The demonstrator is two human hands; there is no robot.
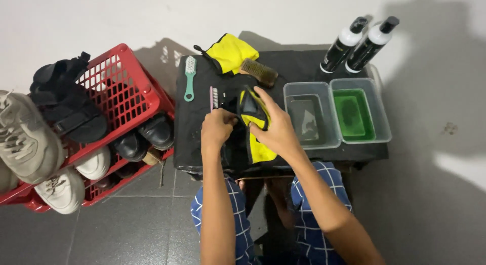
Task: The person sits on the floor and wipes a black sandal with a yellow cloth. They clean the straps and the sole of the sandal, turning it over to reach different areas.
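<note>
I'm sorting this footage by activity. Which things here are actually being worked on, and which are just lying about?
In hand:
left hand and right hand both grip the black-and-yellow shoe.

Lying about:
green brush
wooden brush
pink brush
yellow glove
two bottles
two tubs
red crate of shoes

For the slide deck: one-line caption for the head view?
Both hands, left and right, grip a black-and-yellow shoe on a black table, brushes and tubs alongside.

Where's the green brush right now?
The green brush lies on the black table at its left end, between the red crate and the yellow glove.
</note>
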